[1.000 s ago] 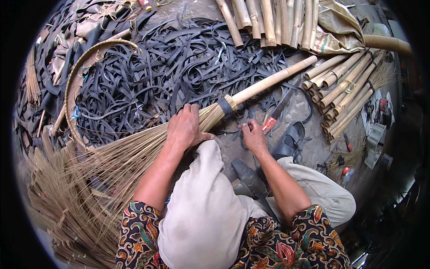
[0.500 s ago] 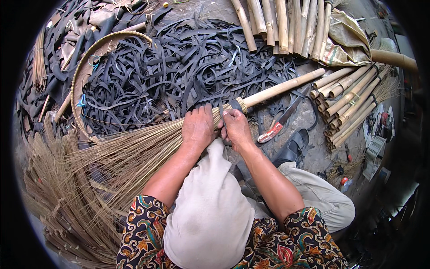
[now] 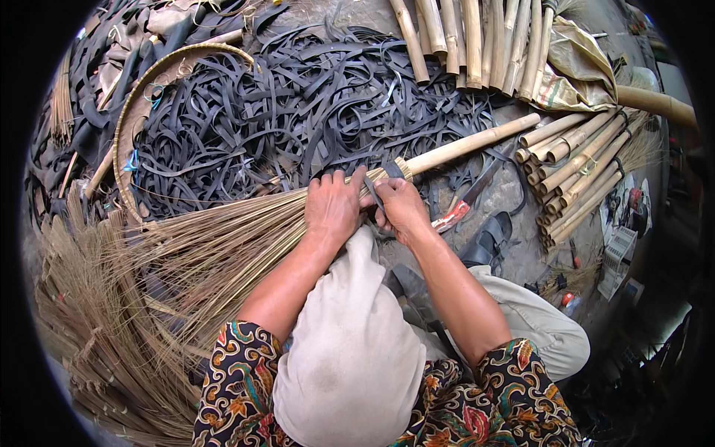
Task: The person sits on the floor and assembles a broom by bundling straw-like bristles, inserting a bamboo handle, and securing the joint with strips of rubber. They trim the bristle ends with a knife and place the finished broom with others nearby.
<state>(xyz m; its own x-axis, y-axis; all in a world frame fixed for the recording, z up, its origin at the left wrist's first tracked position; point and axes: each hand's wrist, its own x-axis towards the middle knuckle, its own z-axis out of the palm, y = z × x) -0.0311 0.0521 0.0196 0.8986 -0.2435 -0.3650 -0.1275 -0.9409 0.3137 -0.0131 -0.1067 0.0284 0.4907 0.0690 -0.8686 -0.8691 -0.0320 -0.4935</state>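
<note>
Two things dominate your view: the heap of black rubber strips [image 3: 298, 112] lying beyond your hands, and the broom [image 3: 223, 246] stretched across the floor in front of you, its bristles fanning wide to the left of your left hand [image 3: 333, 205] and its bamboo handle [image 3: 477, 141] running up and away past your right hand [image 3: 401, 207]. Your left hand is clamped over the bristle neck, fingers curled down on it. Your right hand sits just beside it, pinching a dark strip [image 3: 375, 195] against the same neck, where the binding meets the handle. Further right of your right hand lie bundled bamboo poles [image 3: 573, 160], then a knife with a red grip [image 3: 462, 208] close by on the floor.

I judge the weak point is tension. If your left hand eases its grip, the bristles could splay and the wrap would sit loose; if the strip slips from your right fingers, it may unwind. The knife lies near your right wrist, so a careless sweep back could catch it.
</note>
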